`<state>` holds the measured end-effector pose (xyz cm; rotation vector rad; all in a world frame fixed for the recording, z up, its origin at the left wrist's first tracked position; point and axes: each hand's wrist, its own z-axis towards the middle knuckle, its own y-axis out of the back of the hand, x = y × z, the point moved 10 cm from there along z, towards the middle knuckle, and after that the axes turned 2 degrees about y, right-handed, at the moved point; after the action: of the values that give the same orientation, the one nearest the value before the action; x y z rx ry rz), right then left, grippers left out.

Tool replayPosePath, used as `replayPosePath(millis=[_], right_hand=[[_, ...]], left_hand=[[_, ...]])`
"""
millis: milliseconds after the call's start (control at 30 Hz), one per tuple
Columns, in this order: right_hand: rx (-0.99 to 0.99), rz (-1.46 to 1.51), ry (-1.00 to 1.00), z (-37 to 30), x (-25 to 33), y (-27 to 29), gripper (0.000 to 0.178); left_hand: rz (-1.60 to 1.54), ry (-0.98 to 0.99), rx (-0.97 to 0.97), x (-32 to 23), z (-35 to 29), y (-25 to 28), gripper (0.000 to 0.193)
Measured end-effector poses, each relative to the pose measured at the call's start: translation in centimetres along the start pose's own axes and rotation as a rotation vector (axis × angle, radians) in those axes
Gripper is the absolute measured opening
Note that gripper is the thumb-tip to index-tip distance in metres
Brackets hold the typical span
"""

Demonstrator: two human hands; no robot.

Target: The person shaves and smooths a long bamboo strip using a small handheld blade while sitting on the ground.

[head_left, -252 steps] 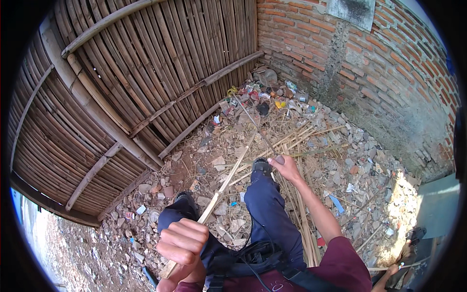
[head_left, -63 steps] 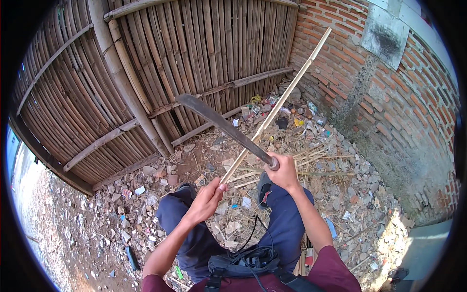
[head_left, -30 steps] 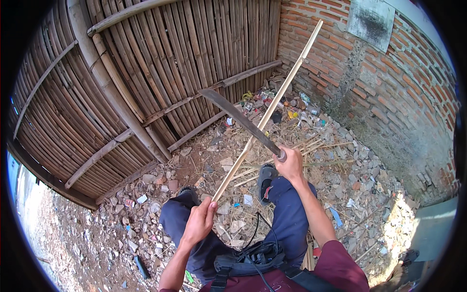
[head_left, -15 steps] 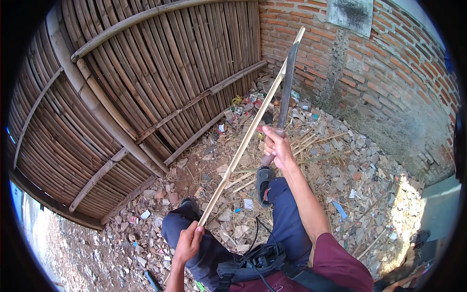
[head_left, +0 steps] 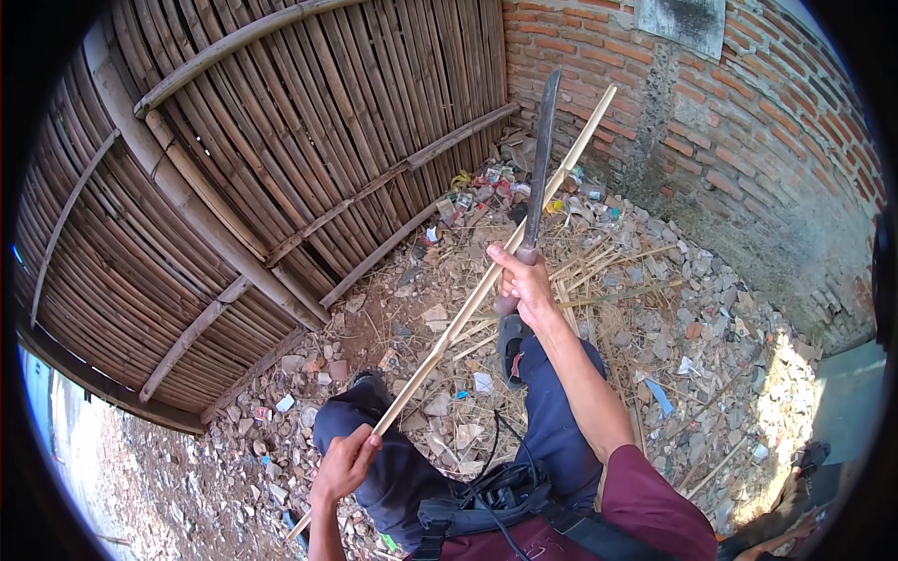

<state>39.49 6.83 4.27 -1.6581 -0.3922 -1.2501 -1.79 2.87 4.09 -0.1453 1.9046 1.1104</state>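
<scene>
The wall of brown poles (head_left: 309,140) is the biggest thing, on the left, and the brick wall (head_left: 758,159) stands ahead and to the right, with broken stones (head_left: 687,309) all over the ground by them. The stones look loose, so a foot could slip on them. The person's legs (head_left: 559,397) are bent and apart, so a swing of the blade that misses could hit a knee, and that seems the worst thing that could go wrong. Next comes the long pale strip (head_left: 436,353), which looks like bamboo and is held up in the air over the stones, in front of the legs. It is thin, so a hard push could make it twist or split. It lies on a slant: the far tip points up and right, to the brick wall, and the near end goes down and left, past the left wrist. The big knife (head_left: 543,150) is shorter and crosses in front of the strip, its blade pointing almost straight away from the body. I can't tell which edge is sharp. The right hand (head_left: 526,288) is curled around the knife's handle, with one finger out by the strip; if the hand slid, it might get cut. The left hand (head_left: 346,463) is closed around the low part of the strip; a loose grip could let it turn.
</scene>
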Motion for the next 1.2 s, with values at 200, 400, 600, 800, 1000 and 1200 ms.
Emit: replayPosePath(millis=[200, 400, 600, 800, 1000, 1200], right_hand=[[0.033, 0.126, 0.004, -0.2, -1.4, -1.5, 0.021], [0.121, 0.128, -0.036, -1.0, -2.2, -2.9, 0.024], [0.209, 0.03, -0.051, -2.7, -0.2, -4.6, 0.041], [0.112, -0.485, 0.233, -3.8, 1.9, -1.7, 0.029], [0.131, -1.113, 0.706, -8.7, 2.4, -4.7, 0.013], [0.207, -1.298, 0.738, -9.5, 0.8, -6.4, 0.02]], left_hand=[[0.151, -0.093, -0.121, -2.5, 1.1, 1.4, 0.051], [0.172, -0.176, -0.287, -8.7, 6.9, 0.5, 0.043], [-0.143, -0.139, -0.056, -6.9, 9.0, -2.6, 0.033], [-0.228, -0.156, -0.143, -7.7, 9.6, -1.8, 0.037], [-0.281, -0.135, -0.189, -8.1, 10.4, -1.4, 0.036], [-0.219, -0.176, -0.328, -9.7, 9.6, -1.3, 0.032]])
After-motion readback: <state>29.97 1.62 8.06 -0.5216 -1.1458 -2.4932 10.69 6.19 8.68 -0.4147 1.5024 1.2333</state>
